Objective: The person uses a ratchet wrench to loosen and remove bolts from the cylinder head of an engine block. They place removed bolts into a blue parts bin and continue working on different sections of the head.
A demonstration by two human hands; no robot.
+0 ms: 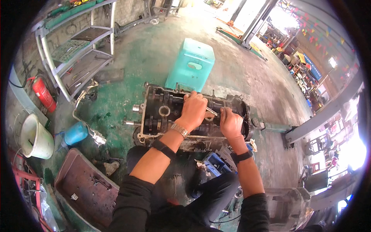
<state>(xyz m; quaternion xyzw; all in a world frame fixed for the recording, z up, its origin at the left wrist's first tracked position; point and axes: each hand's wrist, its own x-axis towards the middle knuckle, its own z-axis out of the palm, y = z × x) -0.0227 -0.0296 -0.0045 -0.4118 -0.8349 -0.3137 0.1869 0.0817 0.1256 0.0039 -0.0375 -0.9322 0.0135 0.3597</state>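
Observation:
An open engine cylinder head (154, 116), dark and oily, lies in front of me with its camshafts exposed. A timing chain (245, 120) runs at its right end. My left hand (194, 109) is closed above the middle of the engine, knuckles up. A shiny metal bar-shaped tool (212, 111) slants between my hands; its exact kind cannot be told, as fingers cover its ends. Fingers pinched, my right hand (232, 121) is at the tool's right end, low over the engine near the chain. What lies under my left palm is hidden.
A turquoise plastic stool (193, 63) stands just beyond the engine. On the left are a metal shelf rack (83, 58), a fire extinguisher (43, 92), a white bucket (36, 137) and a brown tray (87, 189). A blue parts bin (216, 164) sits by my knees. A lift post (324, 112) rises at right.

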